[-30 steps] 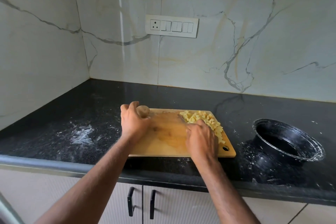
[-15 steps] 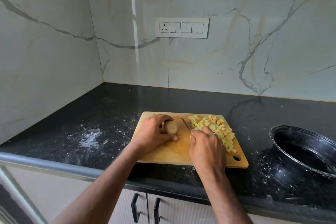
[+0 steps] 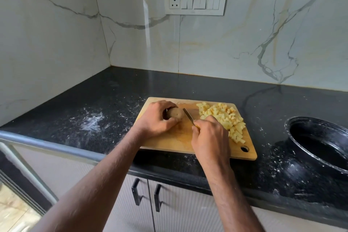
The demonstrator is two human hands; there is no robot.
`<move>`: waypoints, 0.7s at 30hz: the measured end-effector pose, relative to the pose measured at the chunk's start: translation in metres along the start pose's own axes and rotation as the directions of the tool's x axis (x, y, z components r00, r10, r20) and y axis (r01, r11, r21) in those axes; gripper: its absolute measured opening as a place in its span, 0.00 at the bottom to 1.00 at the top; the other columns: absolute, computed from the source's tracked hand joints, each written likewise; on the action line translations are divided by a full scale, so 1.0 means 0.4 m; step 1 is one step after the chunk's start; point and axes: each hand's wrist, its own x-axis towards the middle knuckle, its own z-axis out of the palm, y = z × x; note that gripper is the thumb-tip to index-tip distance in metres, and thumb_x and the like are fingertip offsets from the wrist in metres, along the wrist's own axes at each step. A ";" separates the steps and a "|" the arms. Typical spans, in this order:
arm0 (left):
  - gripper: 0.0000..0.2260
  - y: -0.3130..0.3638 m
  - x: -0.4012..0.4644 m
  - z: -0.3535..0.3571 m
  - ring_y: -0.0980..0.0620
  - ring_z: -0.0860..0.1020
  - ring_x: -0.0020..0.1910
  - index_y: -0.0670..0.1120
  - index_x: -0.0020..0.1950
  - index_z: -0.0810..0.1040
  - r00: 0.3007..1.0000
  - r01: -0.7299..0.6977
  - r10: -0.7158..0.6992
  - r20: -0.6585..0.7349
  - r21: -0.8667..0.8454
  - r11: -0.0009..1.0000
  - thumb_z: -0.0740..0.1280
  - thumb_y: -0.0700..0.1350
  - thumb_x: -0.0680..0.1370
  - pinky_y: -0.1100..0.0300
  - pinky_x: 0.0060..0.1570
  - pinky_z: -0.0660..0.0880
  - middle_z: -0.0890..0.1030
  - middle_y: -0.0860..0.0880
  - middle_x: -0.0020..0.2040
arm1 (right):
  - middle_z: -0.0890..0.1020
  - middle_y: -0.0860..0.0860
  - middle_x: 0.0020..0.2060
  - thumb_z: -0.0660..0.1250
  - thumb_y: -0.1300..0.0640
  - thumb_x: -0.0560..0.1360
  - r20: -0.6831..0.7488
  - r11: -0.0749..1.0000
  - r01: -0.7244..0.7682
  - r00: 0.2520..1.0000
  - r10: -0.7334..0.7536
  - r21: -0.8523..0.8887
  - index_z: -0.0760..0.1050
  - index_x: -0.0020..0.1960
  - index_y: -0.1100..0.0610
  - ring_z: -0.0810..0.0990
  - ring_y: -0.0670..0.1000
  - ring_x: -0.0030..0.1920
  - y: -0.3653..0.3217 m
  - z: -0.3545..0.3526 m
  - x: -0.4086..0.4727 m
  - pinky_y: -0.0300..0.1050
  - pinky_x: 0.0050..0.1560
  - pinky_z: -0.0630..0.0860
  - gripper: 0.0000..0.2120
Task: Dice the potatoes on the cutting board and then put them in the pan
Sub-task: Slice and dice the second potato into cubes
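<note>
A single head-worn camera looks forward and down from the near side at the bench [image 3: 116, 88], close above it, facing the far wall [image 3: 244, 43].

My left hand [image 3: 157, 118] covers the potato's [image 3: 176, 113] left side; my right hand [image 3: 211, 137] hides the knife [image 3: 188, 117] handle. The frame's right edge crops the pan [image 3: 320, 143].

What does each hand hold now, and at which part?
The left hand grips a whole potato around its left side, on the cutting board. The right hand grips a knife by its handle.
</note>
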 end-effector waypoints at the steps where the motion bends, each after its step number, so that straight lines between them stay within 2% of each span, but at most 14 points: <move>1: 0.18 0.000 -0.001 0.001 0.56 0.78 0.45 0.46 0.53 0.83 1.000 0.003 -0.003 -0.007 0.007 1.000 0.69 0.53 0.68 0.73 0.44 0.70 0.83 0.53 0.47 | 0.82 0.51 0.49 0.72 0.56 0.77 -0.002 1.000 0.002 1.000 -0.002 0.004 0.84 0.56 0.55 0.81 0.51 0.45 0.001 0.000 0.001 0.41 0.40 0.75 0.09; 4: 0.18 -0.002 0.000 0.002 0.56 0.78 0.45 0.47 0.54 0.83 1.000 -0.017 0.017 0.003 0.040 0.999 0.72 0.54 0.67 0.72 0.46 0.70 0.82 0.53 0.47 | 0.83 0.51 0.49 0.72 0.56 0.77 -0.014 1.000 0.003 1.000 -0.003 -0.001 0.84 0.55 0.55 0.81 0.52 0.44 0.000 0.001 0.000 0.40 0.39 0.73 0.08; 6: 0.20 -0.005 0.001 0.005 0.55 0.78 0.45 0.47 0.55 0.82 0.999 -0.048 0.047 0.016 0.071 0.996 0.74 0.56 0.67 0.66 0.48 0.72 0.82 0.53 0.48 | 0.83 0.52 0.48 0.72 0.56 0.76 -0.034 1.000 -0.002 0.999 0.002 -0.001 0.85 0.54 0.55 0.81 0.51 0.43 0.001 0.004 0.002 0.39 0.38 0.71 0.08; 8: 0.20 -0.009 0.002 0.003 0.54 0.78 0.45 0.47 0.54 0.82 0.998 -0.058 0.057 0.018 0.061 0.996 0.75 0.56 0.67 0.62 0.48 0.75 0.83 0.52 0.48 | 0.84 0.52 0.47 0.72 0.55 0.76 -0.045 1.000 -0.022 0.999 0.022 -0.007 0.85 0.53 0.55 0.81 0.51 0.44 0.003 0.007 0.005 0.40 0.40 0.73 0.08; 12: 0.19 -0.019 -0.001 -0.002 0.54 0.79 0.45 0.47 0.54 0.83 0.997 -0.068 0.068 0.039 -0.005 0.998 0.75 0.56 0.68 0.60 0.49 0.76 0.83 0.53 0.48 | 0.85 0.52 0.45 0.72 0.54 0.75 -0.059 0.998 -0.045 0.997 0.043 -0.033 0.85 0.51 0.56 0.82 0.52 0.43 -0.002 0.007 0.001 0.42 0.40 0.76 0.08; 17: 0.29 -0.027 0.000 -0.005 0.54 0.80 0.52 0.49 0.63 0.81 0.997 -0.041 0.044 0.058 -0.056 0.998 0.75 0.59 0.64 0.62 0.55 0.76 0.84 0.52 0.56 | 0.84 0.52 0.46 0.71 0.54 0.74 -0.048 0.993 -0.030 0.999 0.024 -0.116 0.85 0.54 0.55 0.82 0.53 0.44 -0.024 0.005 -0.001 0.41 0.39 0.73 0.10; 21: 0.26 -0.031 0.001 -0.007 0.55 0.80 0.48 0.51 0.58 0.81 0.997 -0.038 0.046 0.066 -0.110 0.993 0.76 0.59 0.63 0.60 0.49 0.78 0.83 0.54 0.50 | 0.84 0.52 0.47 0.71 0.54 0.74 -0.055 0.989 -0.010 0.998 0.002 -0.146 0.84 0.55 0.55 0.82 0.53 0.43 -0.032 0.004 0.001 0.41 0.40 0.72 0.11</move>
